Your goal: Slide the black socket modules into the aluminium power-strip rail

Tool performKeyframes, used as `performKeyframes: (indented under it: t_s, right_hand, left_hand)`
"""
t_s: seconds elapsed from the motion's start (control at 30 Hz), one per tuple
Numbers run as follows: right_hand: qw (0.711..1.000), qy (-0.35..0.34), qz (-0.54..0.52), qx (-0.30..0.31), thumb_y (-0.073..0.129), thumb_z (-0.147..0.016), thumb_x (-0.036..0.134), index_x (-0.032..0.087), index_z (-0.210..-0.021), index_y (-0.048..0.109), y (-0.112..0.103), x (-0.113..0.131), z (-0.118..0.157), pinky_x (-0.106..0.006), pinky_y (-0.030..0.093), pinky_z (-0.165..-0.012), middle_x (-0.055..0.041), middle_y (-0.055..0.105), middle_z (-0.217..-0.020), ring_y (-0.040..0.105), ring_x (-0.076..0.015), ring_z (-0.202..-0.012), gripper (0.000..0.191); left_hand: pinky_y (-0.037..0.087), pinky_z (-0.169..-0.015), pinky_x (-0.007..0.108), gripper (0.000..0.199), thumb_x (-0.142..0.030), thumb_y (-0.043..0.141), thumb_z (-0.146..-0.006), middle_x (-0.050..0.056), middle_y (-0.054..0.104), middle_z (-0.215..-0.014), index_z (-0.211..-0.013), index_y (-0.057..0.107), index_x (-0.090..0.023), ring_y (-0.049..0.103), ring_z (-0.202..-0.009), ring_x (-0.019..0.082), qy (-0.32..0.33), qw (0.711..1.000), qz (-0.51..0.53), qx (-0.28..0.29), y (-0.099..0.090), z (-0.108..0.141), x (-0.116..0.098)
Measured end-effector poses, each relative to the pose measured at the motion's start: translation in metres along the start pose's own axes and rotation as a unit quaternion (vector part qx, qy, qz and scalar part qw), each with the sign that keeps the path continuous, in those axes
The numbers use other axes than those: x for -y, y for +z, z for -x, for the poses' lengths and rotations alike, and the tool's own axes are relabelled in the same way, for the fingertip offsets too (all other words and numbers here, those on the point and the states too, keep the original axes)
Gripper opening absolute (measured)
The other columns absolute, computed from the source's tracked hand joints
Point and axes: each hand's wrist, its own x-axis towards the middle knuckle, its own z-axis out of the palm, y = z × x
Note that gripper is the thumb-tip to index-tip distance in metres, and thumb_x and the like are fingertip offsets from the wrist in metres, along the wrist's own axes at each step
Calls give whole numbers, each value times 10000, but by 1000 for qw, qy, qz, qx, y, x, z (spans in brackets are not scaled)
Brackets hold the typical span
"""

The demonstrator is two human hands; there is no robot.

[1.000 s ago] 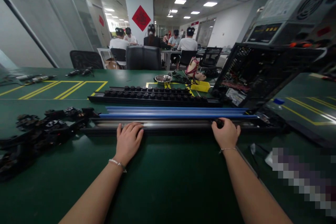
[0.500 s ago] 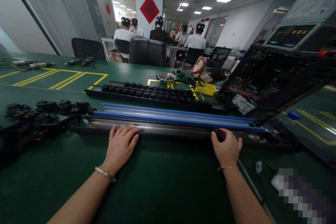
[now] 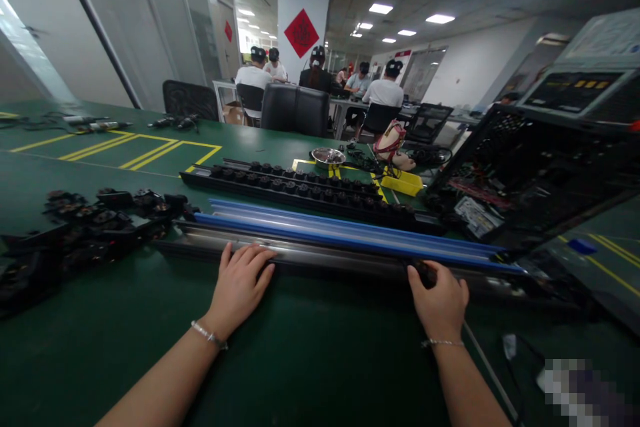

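- Green table (image 3: pixel 325 360), yellow-lined; people (image 3: pixel 383 92) sit beyond.
- Dark channel (image 3: pixel 330 260) lies before blue strips (image 3: pixel 350 235).
- Left hand (image 3: pixel 240 287) rests palm-down, unclenched, on the channel.
- Right hand (image 3: pixel 441 300) curls, gripping a black part (image 3: pixel 427 273) at the channel.

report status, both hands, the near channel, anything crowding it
Left hand resting on the near channel. Right hand gripping a small black part at the channel. Blue strips close behind; black parts heaped by its left end.

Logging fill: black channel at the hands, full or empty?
Empty between left hand and right hand: the black channel shows bare grey inside; farther right, cannot tell.
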Motion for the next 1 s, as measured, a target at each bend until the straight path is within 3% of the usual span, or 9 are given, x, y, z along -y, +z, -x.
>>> performKeyframes:
  t_s: [0.13, 0.23, 0.6, 1.0]
  right_hand:
    - [1000, -3, 3, 0, 422, -750, 519, 161, -944, 552, 1, 2, 0, -491, 221, -978, -94, 614, -895, 544, -253, -868, 427]
    - [1000, -7, 3, -7, 416, -755, 513, 169, -956, 552, 1, 2, 1, -490, 221, -982, -84, 613, -878, 545, -250, -859, 421]
    - [1000, -10, 2, -5, 413, -761, 491, 162, -1011, 555, 3, -3, 4, -474, 216, -1003, -75, 625, -898, 547, -219, -848, 437]
    - [999, -41, -35, 4, 428, -762, 475, 171, -1017, 552, 3, 12, 7, -484, 202, -1003, -68, 637, -911, 561, -205, -822, 415]
  left_hand:
    - [155, -1062, 552, 437, -367, 427, -843, 49, 398, -1390, -1273, 445, -295, 222, -1331, 280, 34, 999, -27, 0, 1, 5, -14]
    - [159, -1056, 570, 555, -416, 439, -831, 50, 242, -1472, -1361, 317, -307, 111, -1358, 311, 78, 996, -43, 20, 4, 11, -25]
    - [144, -1051, 600, 595, -479, 392, -835, 36, 187, -1488, -1387, 252, -307, 105, -1360, 308, 103, 992, -59, 48, 9, 19, -30]
    - [87, -1059, 596, 614, -430, 454, -818, 68, 209, -1481, -1383, 281, -259, 89, -1361, 311, 102, 992, -63, 49, 9, 20, -34]
